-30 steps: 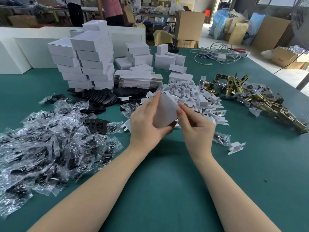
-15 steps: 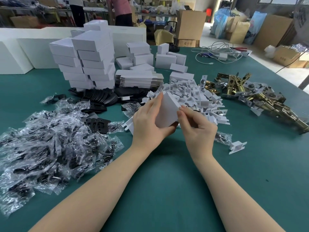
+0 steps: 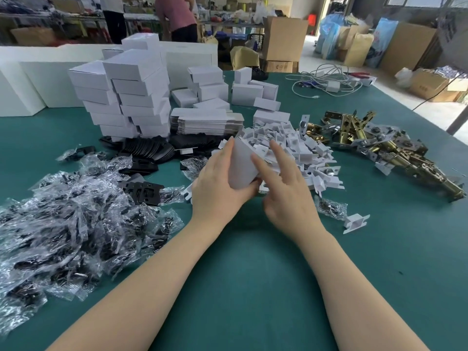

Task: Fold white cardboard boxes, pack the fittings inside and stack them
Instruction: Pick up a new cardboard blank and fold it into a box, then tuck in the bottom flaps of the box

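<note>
Above the green table [image 3: 243, 269] my left hand [image 3: 217, 183] grips a small white cardboard box [image 3: 241, 168], fingers along its left side and thumb under it. My right hand [image 3: 283, 188] is beside the box on the right, index and middle fingers stretched out straight, the index fingertip touching the box's right edge. A tall stack of folded white boxes [image 3: 126, 97] stands at the back left. Flat box blanks [image 3: 205, 121] lie behind my hands. Brass latch fittings [image 3: 379, 148] lie in a heap at the right.
Several small white cardboard inserts [image 3: 298, 145] are piled just behind my hands. Plastic bags with black parts [image 3: 71, 219] cover the left side, with black plates [image 3: 144, 188] among them. One loose insert [image 3: 354, 222] lies at the right. Cables [image 3: 326, 79] sit far back. Two people stand beyond the table.
My right hand has let go of its pinch at the box's lower right corner and stretched its fingers out straight. The left hand keeps the box in the same place.
</note>
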Motion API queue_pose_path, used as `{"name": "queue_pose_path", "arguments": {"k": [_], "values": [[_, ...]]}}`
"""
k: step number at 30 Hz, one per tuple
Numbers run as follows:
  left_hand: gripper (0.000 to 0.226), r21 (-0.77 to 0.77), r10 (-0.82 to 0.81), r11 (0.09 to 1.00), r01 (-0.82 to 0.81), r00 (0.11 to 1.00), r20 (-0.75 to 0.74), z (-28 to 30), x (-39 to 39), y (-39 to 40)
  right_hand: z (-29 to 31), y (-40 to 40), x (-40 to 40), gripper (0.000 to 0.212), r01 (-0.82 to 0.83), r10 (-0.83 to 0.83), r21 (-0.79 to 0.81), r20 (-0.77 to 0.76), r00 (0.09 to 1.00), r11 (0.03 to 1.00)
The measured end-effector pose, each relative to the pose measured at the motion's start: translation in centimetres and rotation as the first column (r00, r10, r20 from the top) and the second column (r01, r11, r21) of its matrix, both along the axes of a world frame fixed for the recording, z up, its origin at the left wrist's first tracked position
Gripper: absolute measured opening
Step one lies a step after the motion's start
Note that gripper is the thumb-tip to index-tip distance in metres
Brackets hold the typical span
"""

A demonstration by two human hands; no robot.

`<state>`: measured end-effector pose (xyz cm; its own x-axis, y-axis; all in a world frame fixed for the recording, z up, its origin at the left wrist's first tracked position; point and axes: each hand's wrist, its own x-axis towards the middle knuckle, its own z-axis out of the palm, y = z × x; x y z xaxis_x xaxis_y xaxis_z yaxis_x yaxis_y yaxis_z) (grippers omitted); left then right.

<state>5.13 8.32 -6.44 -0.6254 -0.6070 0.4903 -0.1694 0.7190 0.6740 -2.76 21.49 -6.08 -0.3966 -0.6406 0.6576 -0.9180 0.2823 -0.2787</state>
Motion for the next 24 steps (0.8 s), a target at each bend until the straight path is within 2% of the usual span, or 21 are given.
{"name": "queue_pose_path", "arguments": {"k": [2, 5, 7, 9, 10, 12, 13, 14, 16, 19, 22, 24], "values": [[0.090, 0.044, -0.087, 0.996, 0.084, 0.993, 0.083, 0.2, 0.0, -0.5, -0.2, -0.5, 0.0, 0.065, 0.027, -0.026, 0.004, -0.145, 0.989, 1.000], [0.078, 0.198, -0.325, 0.936, 0.291, 0.930, 0.169, 1.2, 0.4, -1.8, -0.7, -0.6, -0.1, 0.055, 0.038, -0.039, -0.009, -0.094, 0.995, 0.999], [0.061, 0.385, -0.464, 0.833, 0.397, 0.881, 0.096, 2.0, 0.7, -2.8, -1.0, -0.4, -0.3, 0.058, 0.080, -0.080, -0.006, 0.004, 0.997, 0.997], [0.035, 0.528, -0.495, 0.734, 0.427, 0.869, -0.014, 2.1, 1.0, -3.9, -1.1, 0.0, -1.1, 0.054, 0.093, -0.089, -0.032, 0.113, 0.990, 0.995], [0.033, 0.625, -0.477, 0.662, 0.413, 0.876, -0.073, 2.1, 1.2, -4.3, -1.1, 0.2, -1.5, 0.049, 0.087, -0.072, -0.074, 0.187, 0.980, 0.993], [0.055, 0.768, -0.407, 0.482, 0.422, 0.884, -0.230, 1.9, 1.6, -4.7, -1.0, 0.6, -2.0, 0.036, 0.079, -0.004, -0.195, 0.357, 0.934, 0.978], [0.066, 0.778, -0.377, 0.450, 0.438, 0.883, -0.279, 1.8, 1.6, -4.7, -0.9, 0.7, -2.1, 0.035, 0.088, 0.035, -0.257, 0.439, 0.898, 0.963], [0.071, 0.756, -0.374, 0.466, 0.459, 0.877, -0.302, 1.6, 1.6, -4.5, -0.8, 0.7, -2.0, 0.033, 0.105, 0.071, -0.305, 0.517, 0.853, 0.947], [0.070, 0.659, -0.418, 0.555, 0.507, 0.855, -0.306, 1.4, 1.2, -3.1, -0.7, 0.7, -1.9, 0.035, 0.138, 0.122, -0.346, 0.633, 0.765, 0.928], [0.034, 0.506, -0.438, 0.689, 0.520, 0.854, -0.282, 0.5, 0.2, -1.1, -1.1, 0.5, -1.8, 0.049, 0.090, 0.159, -0.306, 0.696, 0.700, 0.948], [0.044, 0.421, -0.427, 0.770, 0.480, 0.877, -0.219, 0.1, -0.1, -0.4, -1.4, 0.4, -1.8, 0.040, 0.076, 0.140, -0.272, 0.692, 0.708, 0.959], [0.047, 0.413, -0.412, 0.796, 0.444, 0.896, -0.167, 0.2, 0.2, -0.6, -1.2, 0.4, -1.5, 0.031, 0.139, 0.117, -0.317, 0.669, 0.734, 0.938]]}}
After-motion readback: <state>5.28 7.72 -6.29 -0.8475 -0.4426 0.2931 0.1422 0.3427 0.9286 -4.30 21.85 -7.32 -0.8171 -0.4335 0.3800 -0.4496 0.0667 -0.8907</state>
